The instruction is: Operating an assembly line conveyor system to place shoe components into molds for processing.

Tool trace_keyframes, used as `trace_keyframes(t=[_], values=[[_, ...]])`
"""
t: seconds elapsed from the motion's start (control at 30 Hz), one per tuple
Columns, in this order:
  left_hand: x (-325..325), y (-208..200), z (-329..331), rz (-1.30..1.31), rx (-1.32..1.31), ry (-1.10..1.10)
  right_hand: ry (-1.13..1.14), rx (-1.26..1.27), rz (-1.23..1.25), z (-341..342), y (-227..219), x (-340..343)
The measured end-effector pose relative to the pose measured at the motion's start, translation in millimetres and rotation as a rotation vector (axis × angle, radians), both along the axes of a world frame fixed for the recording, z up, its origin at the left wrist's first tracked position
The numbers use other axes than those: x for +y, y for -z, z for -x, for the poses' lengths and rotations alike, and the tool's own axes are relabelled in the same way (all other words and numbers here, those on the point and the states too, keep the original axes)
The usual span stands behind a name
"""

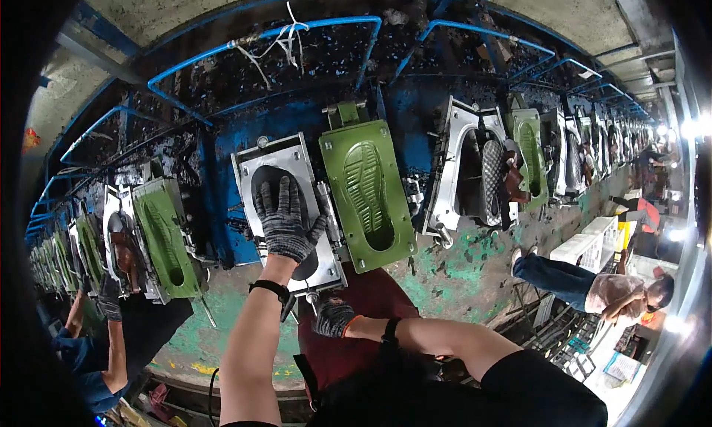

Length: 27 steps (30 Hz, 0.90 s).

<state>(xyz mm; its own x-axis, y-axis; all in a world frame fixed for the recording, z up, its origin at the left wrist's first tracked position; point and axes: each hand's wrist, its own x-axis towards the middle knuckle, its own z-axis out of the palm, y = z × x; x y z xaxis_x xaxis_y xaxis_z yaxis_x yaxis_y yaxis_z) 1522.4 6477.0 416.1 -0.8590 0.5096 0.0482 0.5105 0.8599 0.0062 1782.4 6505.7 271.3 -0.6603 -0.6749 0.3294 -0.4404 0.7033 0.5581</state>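
My left hand (285,223), in a grey knit glove, lies flat with fingers spread on the black sole-shaped piece (271,176) in an open silver mould (248,163). It hides the middle of that piece. At the mould's near edge my right hand (335,317), gloved too, is curled closed around a short metal handle (312,299); part of its grip is hidden. The green mould half (367,189), with a ribbed sole-shaped hollow, stands open just to the right, hinged beside the silver half.
More silver and green moulds line the machine both ways, among them a green one (165,238) at left and a silver one (452,167) at right. Blue pipe rails (319,23) run behind. A co-worker's gloved hand (110,301) is at far left; another person (593,282) stands at right.
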Motion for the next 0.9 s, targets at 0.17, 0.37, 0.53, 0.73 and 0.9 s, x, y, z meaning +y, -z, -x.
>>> trace_keyframes(t=[0.17, 0.37, 0.53, 0.73, 0.9], values=[[-33, 18, 7, -0.28, -0.015, -0.047, 0.064, -1.36, 0.517, 73, -73, 29], [-162, 127, 86, -1.71, -0.087, -0.555, 0.304, -1.369, 1.085, 46, -76, 14], [-162, 125, 67, -1.547, -1.566, -0.857, 0.198, -1.215, 1.062, 49, -62, 50], [-257, 217, 10, -0.987, -1.521, -0.916, -0.299, -1.017, 0.817, 65, -50, 53], [-177, 131, 3, -0.956, -1.408, -1.047, -0.124, -1.285, 0.253, 55, -5, 65]])
